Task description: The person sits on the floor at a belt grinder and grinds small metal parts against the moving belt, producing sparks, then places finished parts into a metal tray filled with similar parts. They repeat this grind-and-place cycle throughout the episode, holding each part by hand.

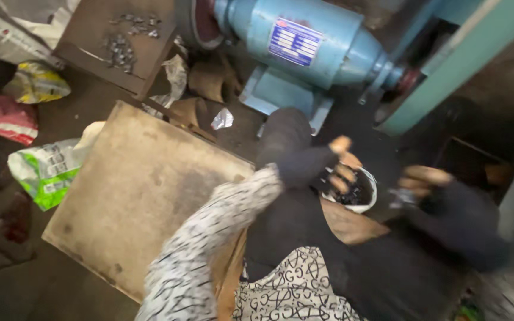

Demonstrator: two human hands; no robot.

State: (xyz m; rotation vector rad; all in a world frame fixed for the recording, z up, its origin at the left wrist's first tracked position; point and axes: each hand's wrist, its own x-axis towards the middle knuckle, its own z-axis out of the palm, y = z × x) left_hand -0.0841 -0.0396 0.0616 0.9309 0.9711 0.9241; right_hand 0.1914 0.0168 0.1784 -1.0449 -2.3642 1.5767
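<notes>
A: Nearest to the camera, what is hard to see?

B: The lap in dark cloth is cut by the lower edge. The left hand [322, 163], in a dark fingerless glove, has curled fingers dipped into the white bowl [365, 199]. Its contents are dark and blurred; if it grips something I cannot tell.

A: And the right hand [432, 184]?

B: It is just beside the bowl, blurred. The fingers look closed on a small shiny piece [401, 197], too blurred to name.

A: Where is room?

B: To the left, the wooden board [144, 190] is bare. Farther, the blue grinder [304, 50] stands close behind the bowl, and a brown tray [90, 50] holds small metal parts [123, 50].
</notes>
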